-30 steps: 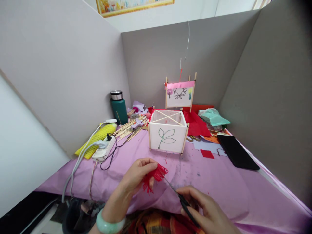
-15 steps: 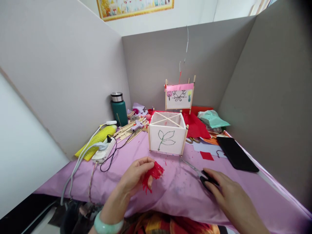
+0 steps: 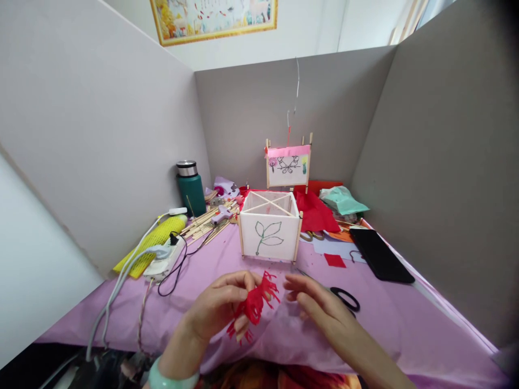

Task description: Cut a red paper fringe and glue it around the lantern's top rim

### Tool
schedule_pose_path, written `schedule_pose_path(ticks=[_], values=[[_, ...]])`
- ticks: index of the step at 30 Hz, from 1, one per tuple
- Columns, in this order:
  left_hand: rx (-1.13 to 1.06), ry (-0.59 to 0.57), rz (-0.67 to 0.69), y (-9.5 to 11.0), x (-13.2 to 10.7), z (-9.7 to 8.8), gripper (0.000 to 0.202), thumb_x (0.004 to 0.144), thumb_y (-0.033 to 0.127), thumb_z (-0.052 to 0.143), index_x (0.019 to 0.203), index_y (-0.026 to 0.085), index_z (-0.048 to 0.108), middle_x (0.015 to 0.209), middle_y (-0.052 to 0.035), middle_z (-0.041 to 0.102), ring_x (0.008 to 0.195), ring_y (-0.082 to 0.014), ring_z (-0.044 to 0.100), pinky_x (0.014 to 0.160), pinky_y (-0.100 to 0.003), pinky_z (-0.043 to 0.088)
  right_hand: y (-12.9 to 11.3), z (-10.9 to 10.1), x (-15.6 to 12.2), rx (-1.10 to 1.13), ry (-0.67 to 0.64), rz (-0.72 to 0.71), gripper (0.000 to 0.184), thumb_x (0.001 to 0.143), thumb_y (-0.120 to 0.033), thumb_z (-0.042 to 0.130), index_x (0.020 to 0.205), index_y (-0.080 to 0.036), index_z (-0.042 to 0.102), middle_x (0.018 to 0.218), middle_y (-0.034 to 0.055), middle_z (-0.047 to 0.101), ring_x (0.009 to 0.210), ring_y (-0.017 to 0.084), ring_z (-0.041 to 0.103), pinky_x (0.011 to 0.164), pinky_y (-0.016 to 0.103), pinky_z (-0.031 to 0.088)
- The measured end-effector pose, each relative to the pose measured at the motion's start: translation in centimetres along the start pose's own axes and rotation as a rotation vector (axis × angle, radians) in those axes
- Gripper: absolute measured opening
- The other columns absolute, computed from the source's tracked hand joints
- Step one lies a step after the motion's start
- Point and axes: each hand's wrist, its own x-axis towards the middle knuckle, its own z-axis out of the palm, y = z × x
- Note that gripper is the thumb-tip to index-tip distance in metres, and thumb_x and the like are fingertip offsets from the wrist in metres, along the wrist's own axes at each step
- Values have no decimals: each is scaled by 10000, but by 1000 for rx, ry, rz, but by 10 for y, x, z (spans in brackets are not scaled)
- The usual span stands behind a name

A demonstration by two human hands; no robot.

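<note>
Pinched in my left hand (image 3: 225, 302) is a piece of red fringed paper or cloth (image 3: 256, 303), its cut strips hanging out at the top right and below. My right hand (image 3: 320, 305) is just to its right, fingers apart and holding nothing, a small gap from the fringe. Scissors with black handles (image 3: 345, 300) lie on the table, partly hidden behind my right hand. Beyond both hands stands a white lantern-like box (image 3: 270, 237) with wooden corner sticks, crossed sticks on top and a green leaf drawing on its front.
A smaller lantern (image 3: 288, 167) hangs from a wire at the back. On the left are a green bottle (image 3: 191, 189), a glue gun (image 3: 221, 214), wooden sticks (image 3: 198, 227) and a power strip (image 3: 164, 260). A black phone-like slab (image 3: 381, 254) and a red square (image 3: 334, 260) lie right.
My right hand has let go of the scissors, leaving them on the table, and moved left towards the red fringed piece. My left hand has turned that piece slightly. The camera view has shifted.
</note>
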Motion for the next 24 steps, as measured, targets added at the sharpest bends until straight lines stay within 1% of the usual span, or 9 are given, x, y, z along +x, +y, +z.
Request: schedule_pose_path(ticks=[2,5,9,12,13,15,18,21,24], values=[[-28,-61,-1,-3,0,-1,42,751,154,575,750,120,598,939,-64,627,379,-60,554,333,-173,433,-2,13,5,254,-81,31,438,881,-514,492,1229,-253,542,1197,88,617,964,216,617,744,332,498],[-44,-109,-25,-6,-1,-4,56,745,126,571,766,116,622,965,-65,616,405,-68,583,341,-161,436,-2,24,15,520,-112,74,422,862,-494,547,1186,-225,569,1058,78,649,863,184,620,640,269,470],[4,-96,-93,-7,0,-7,49,735,143,580,760,123,618,938,-57,614,394,-71,571,333,-169,430,-2,30,26,590,-72,101,371,782,-371,680,1103,-198,608,871,12,617,723,128,579,601,224,421],[164,-2,-155,-6,2,-6,44,742,175,589,759,135,592,975,-60,616,407,-73,561,341,-189,431,-1,30,31,517,-4,59,313,750,-294,688,1033,-174,625,739,-35,552,634,97,522,590,210,390],[238,40,-176,-6,3,-6,57,748,191,593,765,137,583,947,-60,621,411,-72,552,347,-188,422,1,29,32,467,37,32,290,752,-280,673,1017,-170,625,720,-41,535,628,97,511,592,211,386],[381,123,-213,-5,4,-4,106,764,244,598,785,144,567,813,-41,624,420,-74,527,363,-186,398,5,26,32,330,128,-33,258,769,-276,632,1005,-172,618,712,-42,519,637,107,503,601,221,390],[560,219,-253,-3,7,-2,172,778,327,583,793,161,542,623,8,570,424,-84,481,381,-187,357,13,23,31,87,246,-110,229,793,-285,585,995,-182,616,734,-25,537,664,132,518,637,249,415],[731,266,-239,-1,17,-1,163,772,336,549,764,175,521,560,37,525,417,-83,438,387,-191,310,20,23,32,-39,331,-120,229,810,-302,554,992,-179,615,744,-6,575,674,151,552,657,266,444],[962,295,-199,3,33,-4,102,758,279,510,737,180,517,528,54,482,423,-90,425,405,-199,292,24,23,39,-106,408,-68,251,826,-321,513,1008,-175,604,763,16,628,663,169,599,644,280,477]])
